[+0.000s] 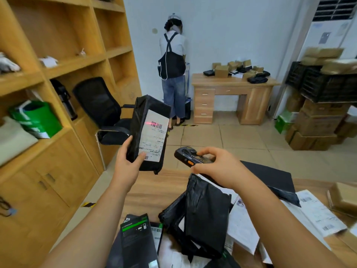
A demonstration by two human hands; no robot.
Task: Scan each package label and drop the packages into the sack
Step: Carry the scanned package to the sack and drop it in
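Observation:
My left hand grips the lower end of a black plastic-wrapped package and holds it upright above the table's far edge. Its white shipping label faces me, and a red scan line glows on the barcode near the label's top. My right hand holds a black handheld scanner with an orange side button, pointed left toward the label. On the wooden table lie more black bagged packages, a black box with a green stripe and white label sheets. No sack is in view.
Wooden shelving fills the left side, with a black office chair beside it. A person stands at the far wall next to a desk loaded with small boxes. Stacked cartons and black crates stand at right.

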